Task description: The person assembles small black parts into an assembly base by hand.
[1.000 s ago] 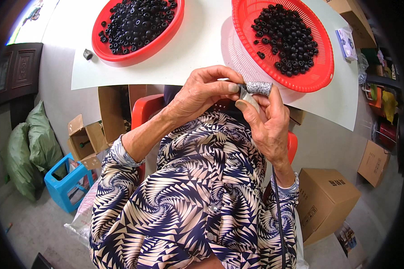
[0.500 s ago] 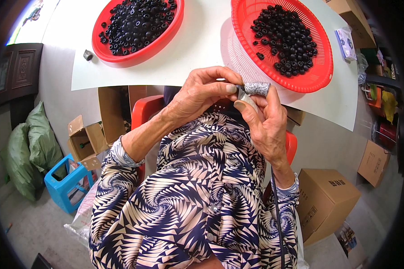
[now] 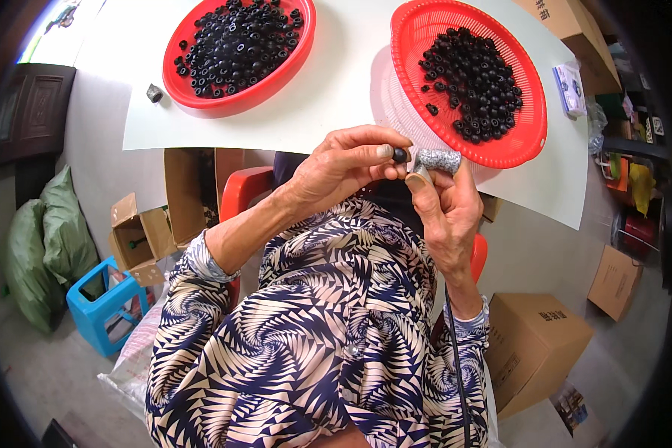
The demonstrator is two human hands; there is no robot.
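Between thumb and fingertips, my left hand (image 3: 332,166) pinches a small round black rubber-like piece (image 3: 400,155). Close beside it, my right hand (image 3: 449,216) is closed on a short knife-like tool (image 3: 439,160) with a speckled silver-grey wrapped handle. Its pale metal end sits by my right thumb and points toward the black piece, a small gap apart. Beyond my hands, a red basin (image 3: 303,51) at the left holds a heap of black ring-like pieces. A red slotted basket (image 3: 532,119) at the right holds more black pieces.
Both containers stand on a white table (image 3: 351,89). A small grey lump (image 3: 154,93) lies left of the basin, and a tissue pack (image 3: 570,89) lies at the right. Around me are a blue stool (image 3: 89,317), green sacks (image 3: 26,254) and a cardboard box (image 3: 537,343).
The black piece has come away from the tool's metal end and now shows at my left fingertips. Both hands have shifted slightly lower in the picture.
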